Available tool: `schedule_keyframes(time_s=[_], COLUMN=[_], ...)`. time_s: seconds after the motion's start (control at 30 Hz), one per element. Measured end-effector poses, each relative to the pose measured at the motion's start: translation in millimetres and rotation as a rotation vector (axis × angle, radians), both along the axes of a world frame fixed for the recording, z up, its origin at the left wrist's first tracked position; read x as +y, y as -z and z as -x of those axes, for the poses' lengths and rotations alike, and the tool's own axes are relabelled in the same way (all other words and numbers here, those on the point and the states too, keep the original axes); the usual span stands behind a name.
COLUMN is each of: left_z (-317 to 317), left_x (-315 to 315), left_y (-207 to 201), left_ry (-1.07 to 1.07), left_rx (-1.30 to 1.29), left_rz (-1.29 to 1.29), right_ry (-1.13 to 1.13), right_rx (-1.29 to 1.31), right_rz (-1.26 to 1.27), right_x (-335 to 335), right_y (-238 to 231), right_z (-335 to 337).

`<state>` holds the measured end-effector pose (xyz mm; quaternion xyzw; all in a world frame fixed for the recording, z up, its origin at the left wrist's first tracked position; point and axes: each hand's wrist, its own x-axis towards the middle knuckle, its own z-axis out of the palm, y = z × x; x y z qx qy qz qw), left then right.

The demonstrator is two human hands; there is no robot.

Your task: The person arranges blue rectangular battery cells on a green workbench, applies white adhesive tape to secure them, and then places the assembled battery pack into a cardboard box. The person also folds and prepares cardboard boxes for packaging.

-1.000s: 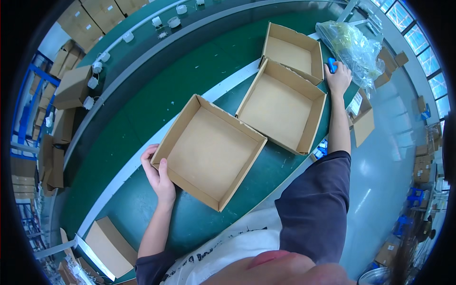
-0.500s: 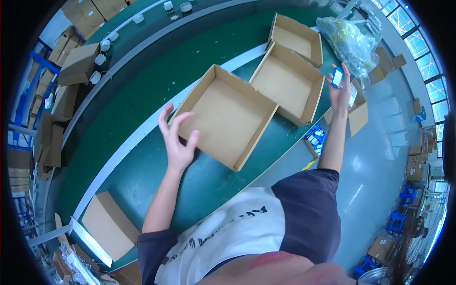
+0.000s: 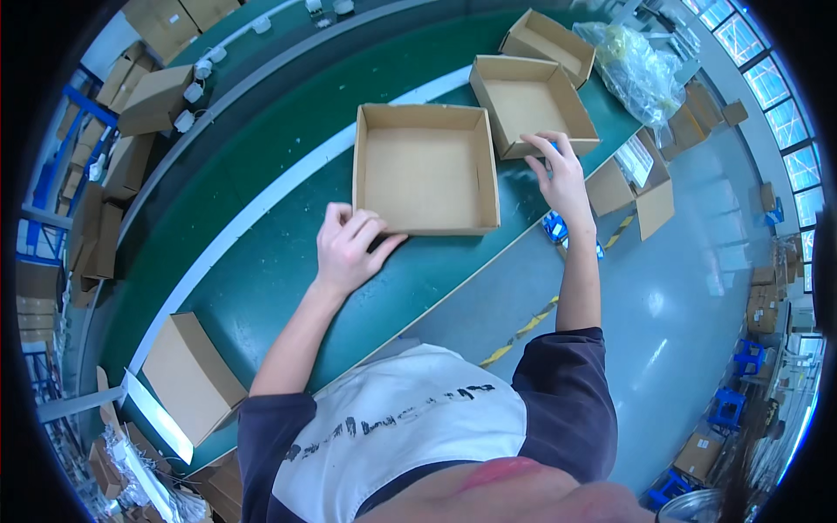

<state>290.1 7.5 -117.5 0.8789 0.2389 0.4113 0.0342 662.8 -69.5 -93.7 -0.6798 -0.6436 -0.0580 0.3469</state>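
Observation:
An open, shallow cardboard box (image 3: 427, 179) lies on the green table, its inside bare. My left hand (image 3: 350, 248) is closed at its near left corner, the thumb along the front wall and the fingers curled by the side. My right hand (image 3: 562, 179) is pinched around a small blue-and-white pack (image 3: 554, 146), mostly hidden behind the fingers. That hand is over the near edge of a second open cardboard box (image 3: 527, 100), to the right of the first. Behind it stands a third open box (image 3: 554, 42).
Clear plastic bags (image 3: 632, 70) lie at the table's far right end. Below the table edge, blue packs (image 3: 558, 228) and an open carton (image 3: 641, 179) stand to the right. A folded cardboard piece (image 3: 192, 379) is at left. A white strip (image 3: 261, 205) crosses the green table (image 3: 288, 305).
The nearest box has turned and now sits squarer to me, with my left hand closed at its corner. My right hand has come left and nearer with the blue-and-white pack.

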Motion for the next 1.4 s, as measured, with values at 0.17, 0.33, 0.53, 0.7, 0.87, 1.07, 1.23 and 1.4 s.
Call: schedule_keyframes(time_s=[0.17,0.33,0.53,0.7,0.87,1.07,1.23,1.4], left_z=[4,3,5,7,6,4,15,50], left_x=[-7,-8,-4,-4,-3,-5,-1,-7], left_y=[7,4,0,0,4,6,3,4], left_ry=[0.029,0.04,0.033,0.046,0.065,0.066,0.026,-0.033], left_rx=[-0.022,-0.007,-0.012,-0.001,-0.035,-0.036,-0.046,-0.16], left_rz=[0.04,0.066,0.054,0.084,0.115,0.135,0.14,0.048], right_ry=[-0.142,-0.014,0.275,0.38,0.56,0.419,0.532,0.261], right_rx=[0.034,0.144,0.099,-0.267,-0.242,-0.221,0.012,-0.304], right_rz=[-0.051,-0.182,0.258,0.635,0.689,0.256,0.307,0.07], right_x=[28,71,178,217,200,135,54,22], right_y=[-5,-17,-50,-53,-35,-32,-57,-21], right_z=[-77,-144,-158,-125,-167,-213,-83,-95])
